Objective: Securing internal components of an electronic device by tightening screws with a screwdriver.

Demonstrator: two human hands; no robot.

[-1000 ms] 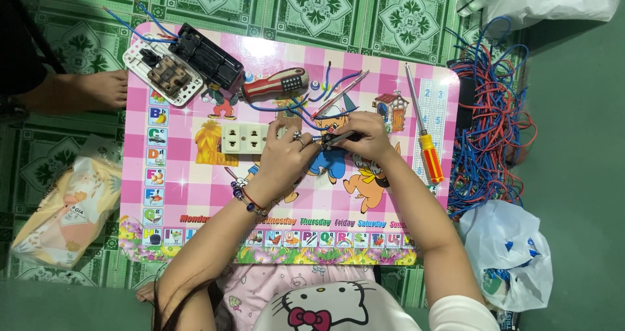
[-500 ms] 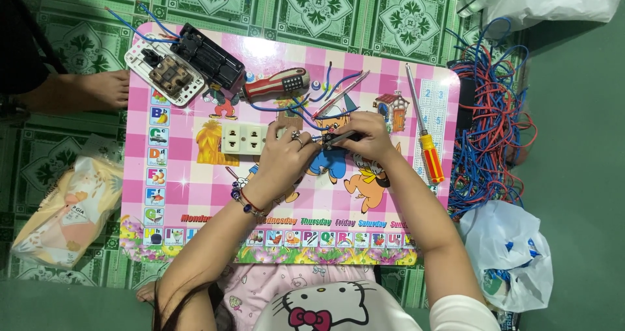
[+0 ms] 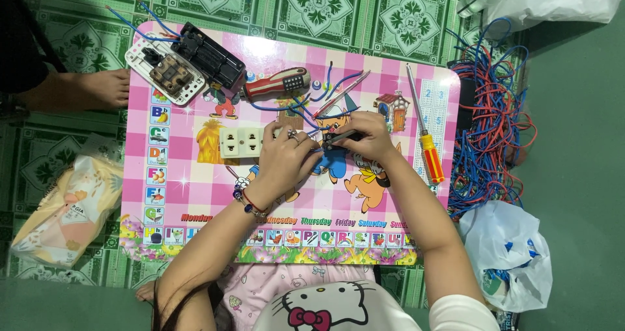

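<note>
Both hands, left hand (image 3: 286, 155) & right hand (image 3: 364, 139), pinch small black part (image 3: 338, 137) w/ wires right of beige socket (image 3: 244, 142); wiring looks unfinished.

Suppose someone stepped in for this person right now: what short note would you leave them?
Left hand and right hand meet over the pink cartoon-printed table, together pinching a small dark electrical part joined to thin blue wires.
The cream double socket lies just left of the hands; the orange-handled screwdriver lies to the right, untouched.
Done: the part is in hand.
Left: whether the wires are fastened is too small to tell.
</note>
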